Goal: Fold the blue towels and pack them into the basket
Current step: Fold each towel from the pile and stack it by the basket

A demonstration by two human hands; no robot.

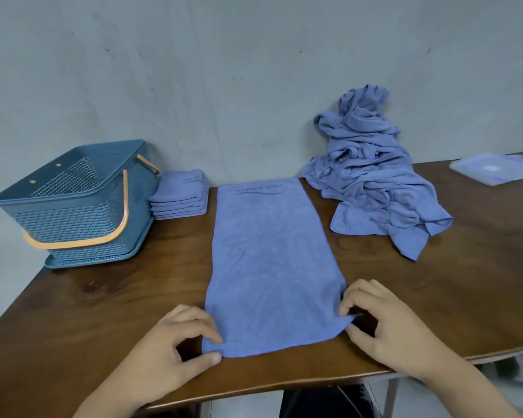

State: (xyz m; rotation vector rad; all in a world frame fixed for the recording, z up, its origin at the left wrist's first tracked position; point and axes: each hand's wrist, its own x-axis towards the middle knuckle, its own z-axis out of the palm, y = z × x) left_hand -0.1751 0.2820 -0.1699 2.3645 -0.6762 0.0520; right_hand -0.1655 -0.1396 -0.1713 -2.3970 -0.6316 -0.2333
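Bare grey wall [224, 70], brown tabletop [103, 312]: one blue towel [272, 267] laid flat, a hand at each near corner.

The towel's long axis runs straight away from the person, its printed logo [260, 190] at the far end and upside down from here. The left hand [175, 342] pinches the towel's near left corner and the right hand [387, 324] its near right corner, which is slightly raised; neither is nearer than the other. The next fold probably carries that near edge up toward the logo. Left of the towel's far end sit a folded stack [180, 194] and then the basket [82, 218]; right of it lies a crumpled heap [372, 182].
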